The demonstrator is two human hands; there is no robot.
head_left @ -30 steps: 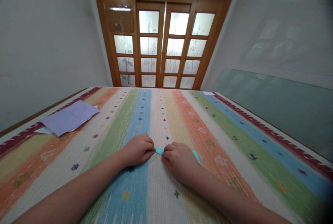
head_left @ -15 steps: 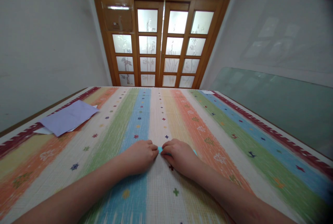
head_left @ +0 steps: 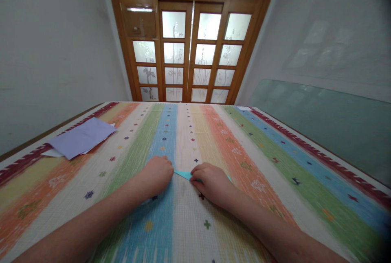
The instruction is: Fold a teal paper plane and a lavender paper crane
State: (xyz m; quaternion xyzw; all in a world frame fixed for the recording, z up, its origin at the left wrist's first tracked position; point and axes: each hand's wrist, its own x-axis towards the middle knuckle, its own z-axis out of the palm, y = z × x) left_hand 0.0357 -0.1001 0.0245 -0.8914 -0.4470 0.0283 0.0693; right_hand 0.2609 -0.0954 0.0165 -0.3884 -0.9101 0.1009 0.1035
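Small piece of turquoise paper (head_left: 183, 174) lies flat on the striped cloth (head_left: 275, 181), on the pale band just right of the blue stripe, near the person's edge of the table. Visible part: a thin wedge, its point aimed left. A second sliver of the same colour shows past the right hand at its far side; the rest is hidden under that hand, so the full shape cannot be told. Colour is even, no print seen. Edges look straight and crisp.

Left hand (head_left: 157, 175): fingers curled in, knuckles up, resting on the cloth with its fingertips at the pointed left end of the paper. Whether it pinches the tip or only presses beside it cannot be told. Right hand (head_left: 210, 181): also curled, palm down, lying over the right part of the paper and pressing it to the cloth; fingertips sit on the paper's near edge.

Against the frame half a second back: the left hand has drawn away to the left, the two hands no longer meet knuckle to knuckle, and more turquoise is exposed between them. The right hand sits about where it was.

Further off, at the far left edge of the table, a lavender sheet (head_left: 81, 136) rests over white paper. Wooden glazed doors (head_left: 189, 51) stand behind the table.
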